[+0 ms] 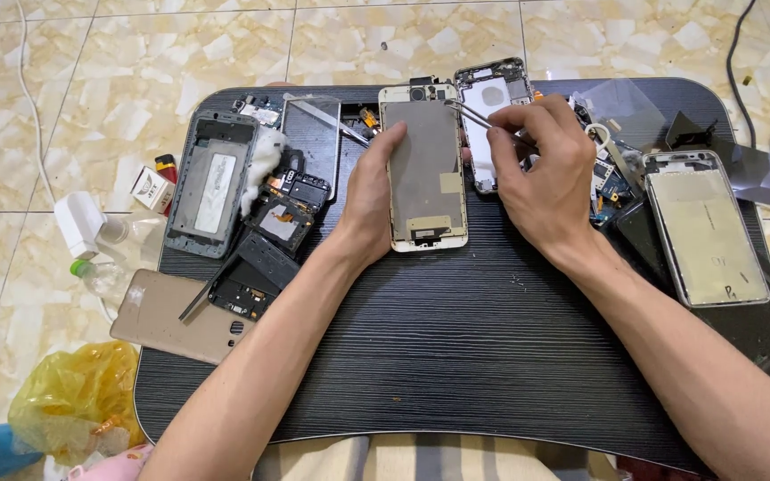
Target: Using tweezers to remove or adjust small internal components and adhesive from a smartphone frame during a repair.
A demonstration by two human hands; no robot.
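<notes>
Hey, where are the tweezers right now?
In the head view, the tweezers are pinched in the right hand at top centre of the black lap desk, tips over the upper right corner of the phone screen panel that the left hand steadies.

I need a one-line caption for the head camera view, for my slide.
Left hand steadies a phone screen assembly while right hand holds tweezers at its top, on a black lap desk.

screen panel (pixel 427 174) mid-table (pixel 456 356) | left hand (pixel 369 200) left | right hand (pixel 541 174) right
</notes>
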